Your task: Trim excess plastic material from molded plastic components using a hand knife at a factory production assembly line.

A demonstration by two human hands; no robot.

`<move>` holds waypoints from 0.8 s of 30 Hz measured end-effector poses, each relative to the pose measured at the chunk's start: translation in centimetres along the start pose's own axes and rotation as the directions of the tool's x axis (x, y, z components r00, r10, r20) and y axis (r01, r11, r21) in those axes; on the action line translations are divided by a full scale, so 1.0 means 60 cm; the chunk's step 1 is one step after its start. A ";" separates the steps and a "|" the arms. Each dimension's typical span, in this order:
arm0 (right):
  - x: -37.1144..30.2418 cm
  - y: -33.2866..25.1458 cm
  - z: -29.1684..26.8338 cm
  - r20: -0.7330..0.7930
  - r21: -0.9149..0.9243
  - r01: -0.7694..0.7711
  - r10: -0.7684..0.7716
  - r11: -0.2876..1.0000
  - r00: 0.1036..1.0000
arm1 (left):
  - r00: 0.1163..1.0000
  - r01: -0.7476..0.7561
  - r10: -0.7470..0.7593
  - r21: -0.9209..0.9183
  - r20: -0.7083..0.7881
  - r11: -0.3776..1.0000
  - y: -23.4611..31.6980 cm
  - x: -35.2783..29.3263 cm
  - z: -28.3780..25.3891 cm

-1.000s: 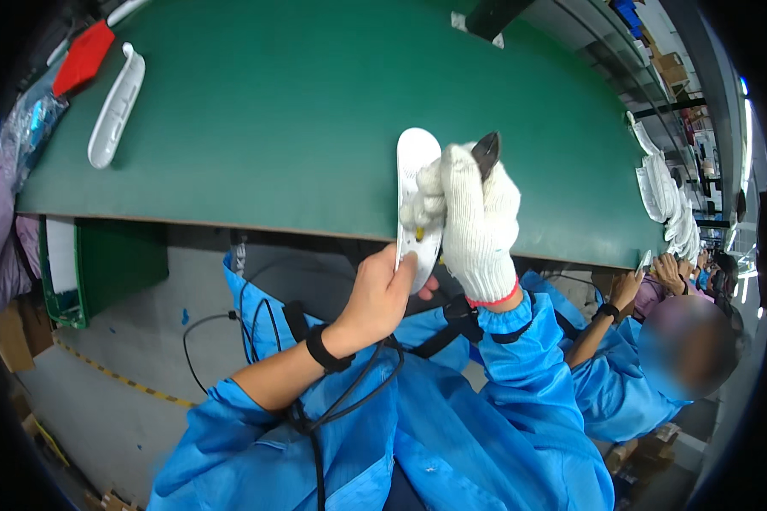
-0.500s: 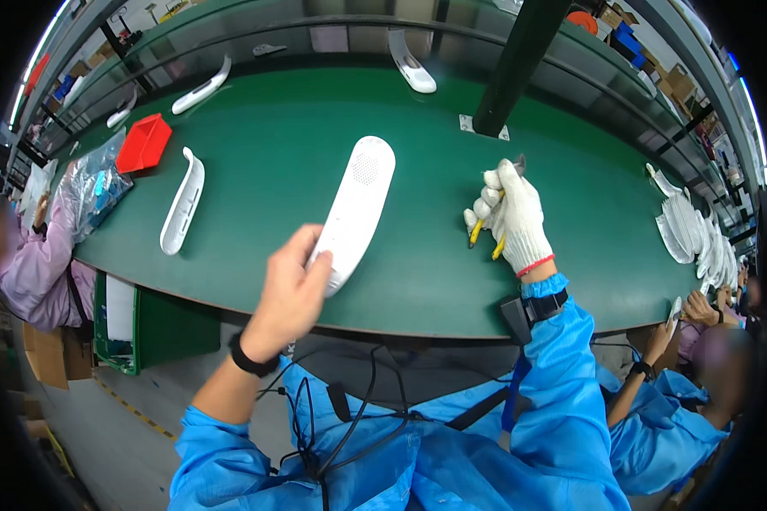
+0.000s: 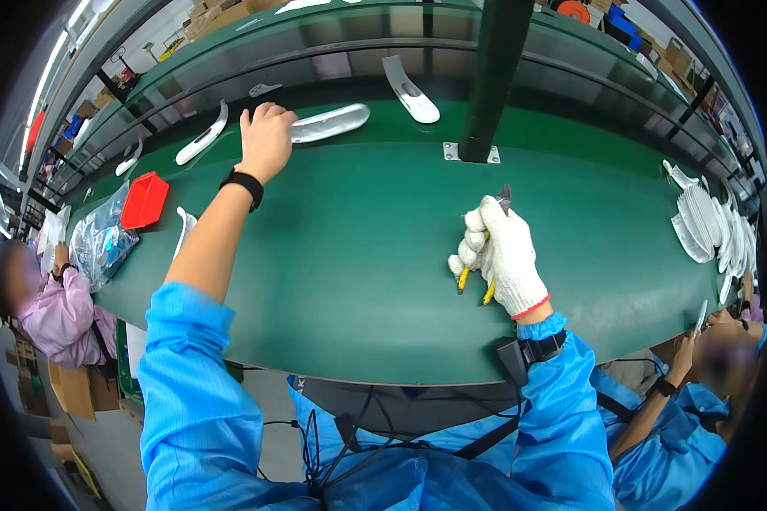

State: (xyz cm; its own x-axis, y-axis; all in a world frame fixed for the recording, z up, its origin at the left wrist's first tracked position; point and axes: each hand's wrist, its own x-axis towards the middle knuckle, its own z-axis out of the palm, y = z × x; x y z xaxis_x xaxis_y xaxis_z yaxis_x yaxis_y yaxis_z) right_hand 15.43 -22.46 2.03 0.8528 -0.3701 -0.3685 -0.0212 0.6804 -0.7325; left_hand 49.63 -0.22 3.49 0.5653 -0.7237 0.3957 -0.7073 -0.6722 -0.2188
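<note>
My bare left hand reaches to the far side of the green table. Its fingers are closed at the left end of a long white plastic shell, whose hollow side faces up; the exact grip is partly hidden. On my right hand is a white knitted glove with a red cuff edge. It is wrapped round a pair of pliers with yellow handles, their dark jaws pointing away from me. That hand hovers over the middle right of the table, apart from any shell.
More white shells lie along the far side, one left of a green post. A red bin and a plastic bag lie at left. Stacked shells stand at right. Co-workers sit at both sides.
My left hand has carried the white shell away from me to the far side and turned it from grille side up to hollow side up. The right hand still holds the pliers.
</note>
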 end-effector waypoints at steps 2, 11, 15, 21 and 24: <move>0.001 -0.002 -0.006 0.023 0.040 -0.004 0.003 0.999 1.000 | 0.962 0.087 -0.113 0.112 0.248 0.990 -0.003 0.011 0.030; 0.005 -0.006 -0.012 -0.010 0.018 0.006 -0.006 1.000 1.000 | 0.984 -0.166 0.178 -0.418 -0.011 0.893 0.181 0.114 0.043; 0.001 -0.005 -0.013 0.010 0.041 -0.010 0.010 0.999 1.000 | 0.961 -0.261 0.274 -0.422 -0.030 0.868 0.285 0.154 0.073; 0.001 -0.005 -0.013 0.016 0.033 -0.055 0.055 0.998 0.998 | 0.943 -0.333 0.314 -0.394 -0.114 0.857 0.349 0.196 0.141; -0.001 -0.009 -0.012 0.031 0.059 -0.053 0.052 0.997 0.998 | 0.900 -0.432 0.434 -0.251 -0.050 0.866 0.362 0.210 0.140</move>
State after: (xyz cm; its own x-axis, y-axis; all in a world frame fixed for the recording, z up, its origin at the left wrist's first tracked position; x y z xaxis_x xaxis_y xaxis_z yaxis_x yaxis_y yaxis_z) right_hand 14.99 -23.26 2.05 0.8661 -0.3151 -0.3881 -0.0357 0.7353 -0.6768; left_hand 44.97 -25.25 -3.79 0.1806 -0.9350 0.3053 -0.9633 -0.2308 -0.1369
